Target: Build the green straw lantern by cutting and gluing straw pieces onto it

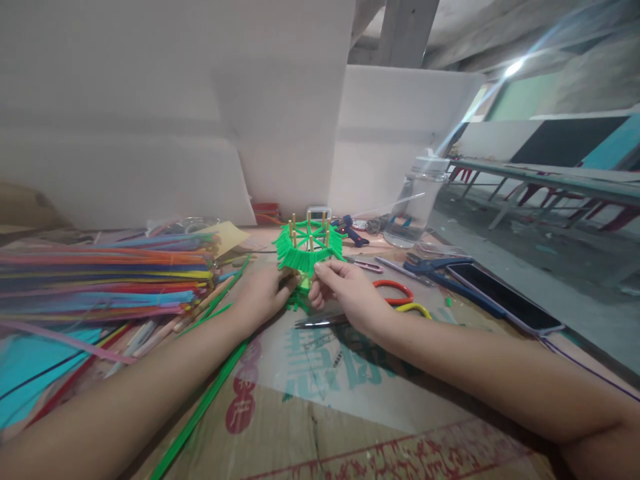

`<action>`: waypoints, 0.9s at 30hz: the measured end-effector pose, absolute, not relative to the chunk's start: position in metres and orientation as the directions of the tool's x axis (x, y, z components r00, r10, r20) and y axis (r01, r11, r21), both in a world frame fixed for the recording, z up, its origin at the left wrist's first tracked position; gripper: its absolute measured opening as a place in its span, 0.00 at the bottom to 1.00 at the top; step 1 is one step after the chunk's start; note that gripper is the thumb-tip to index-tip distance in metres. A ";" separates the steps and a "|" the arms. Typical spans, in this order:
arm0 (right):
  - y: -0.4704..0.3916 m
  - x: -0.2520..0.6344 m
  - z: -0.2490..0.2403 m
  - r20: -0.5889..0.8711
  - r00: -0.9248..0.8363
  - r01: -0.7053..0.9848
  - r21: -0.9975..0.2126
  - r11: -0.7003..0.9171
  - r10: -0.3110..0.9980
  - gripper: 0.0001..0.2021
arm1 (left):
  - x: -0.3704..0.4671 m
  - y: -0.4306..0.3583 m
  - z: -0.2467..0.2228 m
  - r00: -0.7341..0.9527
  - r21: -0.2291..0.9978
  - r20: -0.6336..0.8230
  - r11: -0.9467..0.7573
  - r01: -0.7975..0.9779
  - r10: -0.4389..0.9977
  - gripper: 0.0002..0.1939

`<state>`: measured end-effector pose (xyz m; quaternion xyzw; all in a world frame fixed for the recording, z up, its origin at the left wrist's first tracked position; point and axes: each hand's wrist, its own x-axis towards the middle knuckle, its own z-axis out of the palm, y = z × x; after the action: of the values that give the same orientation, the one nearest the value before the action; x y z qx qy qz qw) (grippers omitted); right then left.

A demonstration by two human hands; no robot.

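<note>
A green fringed model (311, 252) with several upright wooden posts stands at the middle of the table. My left hand (265, 290) is closed on the model's lower left side, its fingers partly hidden behind the green parts. At the model's front right, my right hand (340, 287) is pinched near the fringe edge; what lies between its fingertips is too small to tell. Scissors (323, 321) with red and yellow handles lie under and beside my right hand. Long green strips (210, 393) run beneath my left forearm.
Bundles of coloured pipe cleaners (110, 273) fill the left side. At the right are a clear water bottle (415, 200), a glue gun (355, 233), blue-handled pliers (435, 267) and a phone (505, 297). White boards (290, 133) stand behind.
</note>
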<state>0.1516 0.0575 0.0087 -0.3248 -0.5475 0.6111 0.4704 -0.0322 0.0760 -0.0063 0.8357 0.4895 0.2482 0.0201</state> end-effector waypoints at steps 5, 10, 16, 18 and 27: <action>0.054 0.162 0.009 0.053 -0.380 -0.043 -0.998 0.040 0.923 0.22 | -0.032 0.077 -0.006 0.385 0.286 0.395 -0.510 0.811 0.834 0.10; 0.050 0.185 0.022 0.518 -0.345 0.392 -0.678 0.621 0.783 0.11 | -0.032 0.078 -0.008 0.359 0.282 0.403 -0.487 0.827 0.842 0.11; 0.067 0.198 0.035 0.711 -0.518 0.580 -0.117 0.806 0.476 0.13 | -0.034 0.079 -0.012 0.369 0.293 0.421 -0.509 0.810 0.829 0.11; 0.071 0.197 0.034 0.713 -0.538 0.585 -0.067 0.808 0.449 0.13 | -0.034 0.079 -0.012 0.366 0.291 0.426 -0.508 0.811 0.828 0.10; 0.075 0.189 0.032 0.739 -0.556 0.565 -0.001 0.825 0.381 0.12 | -0.033 0.077 -0.009 0.388 0.257 0.424 -0.519 0.815 0.818 0.10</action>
<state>0.1895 0.0754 0.0321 -0.2708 -0.8738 -0.1192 0.3859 -0.0328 0.0772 -0.0087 0.8329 0.4903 0.2566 0.0031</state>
